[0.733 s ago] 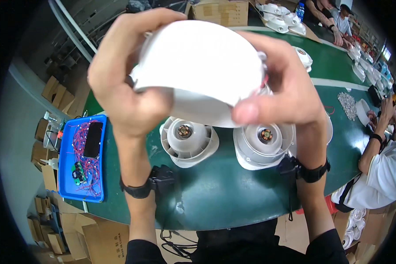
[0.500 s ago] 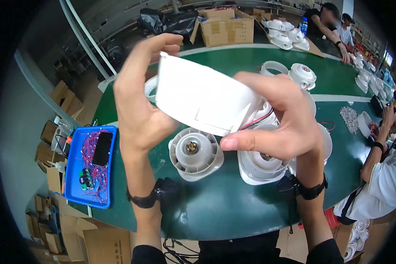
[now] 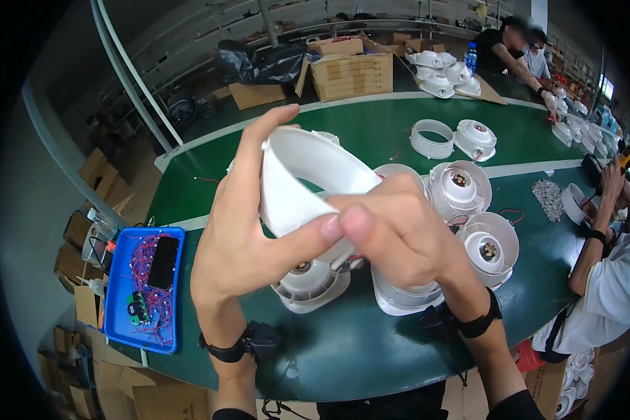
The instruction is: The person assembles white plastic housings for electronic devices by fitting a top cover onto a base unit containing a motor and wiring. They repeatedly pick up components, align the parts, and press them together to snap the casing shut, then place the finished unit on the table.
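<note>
Green tabletop (image 3: 357,357), glossy, pale-edged; cardboard carton (image 3: 353,75) beyond. Blue plastic tray (image 3: 121,297) at left, thin wires tangled inside. Smooth white plastic ring (image 3: 287,199) held above the table: left hand's (image 3: 231,245) fingers gripping its side, right hand's (image 3: 406,234) pinching the near edge. Round white housings (image 3: 460,187) around.
</note>
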### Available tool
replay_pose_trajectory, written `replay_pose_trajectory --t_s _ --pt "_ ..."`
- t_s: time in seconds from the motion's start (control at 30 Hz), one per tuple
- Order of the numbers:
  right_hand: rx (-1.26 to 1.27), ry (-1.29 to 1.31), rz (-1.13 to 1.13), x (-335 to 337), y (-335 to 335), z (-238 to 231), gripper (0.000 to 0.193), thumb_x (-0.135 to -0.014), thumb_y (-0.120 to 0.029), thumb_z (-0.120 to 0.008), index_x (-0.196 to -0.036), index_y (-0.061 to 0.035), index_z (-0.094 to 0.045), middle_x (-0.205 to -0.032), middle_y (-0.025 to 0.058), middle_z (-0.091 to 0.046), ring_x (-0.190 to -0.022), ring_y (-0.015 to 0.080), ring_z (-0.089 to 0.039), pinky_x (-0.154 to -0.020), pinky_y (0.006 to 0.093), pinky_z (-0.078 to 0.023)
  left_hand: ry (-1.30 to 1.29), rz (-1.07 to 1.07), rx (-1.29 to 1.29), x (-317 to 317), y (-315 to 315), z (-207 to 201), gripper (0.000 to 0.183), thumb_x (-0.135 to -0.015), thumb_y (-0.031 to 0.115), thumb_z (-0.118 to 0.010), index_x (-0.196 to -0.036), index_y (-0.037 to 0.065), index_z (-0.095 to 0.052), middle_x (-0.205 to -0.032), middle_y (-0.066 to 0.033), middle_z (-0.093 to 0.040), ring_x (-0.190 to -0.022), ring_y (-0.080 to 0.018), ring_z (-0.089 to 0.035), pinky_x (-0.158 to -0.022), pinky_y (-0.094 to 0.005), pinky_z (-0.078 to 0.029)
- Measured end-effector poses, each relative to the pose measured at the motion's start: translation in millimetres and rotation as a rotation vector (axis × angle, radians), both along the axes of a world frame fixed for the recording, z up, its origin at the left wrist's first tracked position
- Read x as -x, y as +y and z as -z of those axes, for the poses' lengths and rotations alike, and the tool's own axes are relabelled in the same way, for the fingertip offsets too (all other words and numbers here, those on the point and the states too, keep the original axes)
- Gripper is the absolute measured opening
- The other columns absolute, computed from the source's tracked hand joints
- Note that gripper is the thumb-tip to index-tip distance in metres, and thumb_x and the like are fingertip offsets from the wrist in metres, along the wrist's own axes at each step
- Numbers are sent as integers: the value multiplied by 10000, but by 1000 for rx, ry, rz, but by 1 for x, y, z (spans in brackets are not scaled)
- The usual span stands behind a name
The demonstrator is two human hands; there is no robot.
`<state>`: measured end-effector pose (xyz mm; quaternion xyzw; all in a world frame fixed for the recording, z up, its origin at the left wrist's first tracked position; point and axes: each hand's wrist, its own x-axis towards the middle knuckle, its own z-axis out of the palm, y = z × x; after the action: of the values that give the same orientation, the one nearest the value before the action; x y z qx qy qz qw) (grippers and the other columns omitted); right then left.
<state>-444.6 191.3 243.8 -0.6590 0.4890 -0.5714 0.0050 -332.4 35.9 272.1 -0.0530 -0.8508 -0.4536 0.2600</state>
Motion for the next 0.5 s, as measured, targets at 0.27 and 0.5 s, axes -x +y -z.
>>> replay_pose_trajectory --t_s 0.27,0.5 --pt "37 32 34 -2 5 -6 377 -995 -270 -481 -776 -5 -637 -557 140 -557 -512 328 -586 -509 387 -453 76 -50 -33 5 4 1 524 -985 420 -427 -1300 13 -526 -1211 -141 -588 -1071 -209 -588 -834 -333 -530" --pt "-25 81 -2 3 4 -1 381 -980 -243 -455 -748 0 -634 -565 166 -558 -512 343 -579 -523 399 -460 49 -47 -45 4 1 0 547 -999 454 -373 -1281 10 -525 -1266 -151 -551 -1147 -230 -570 -854 -349 -553"
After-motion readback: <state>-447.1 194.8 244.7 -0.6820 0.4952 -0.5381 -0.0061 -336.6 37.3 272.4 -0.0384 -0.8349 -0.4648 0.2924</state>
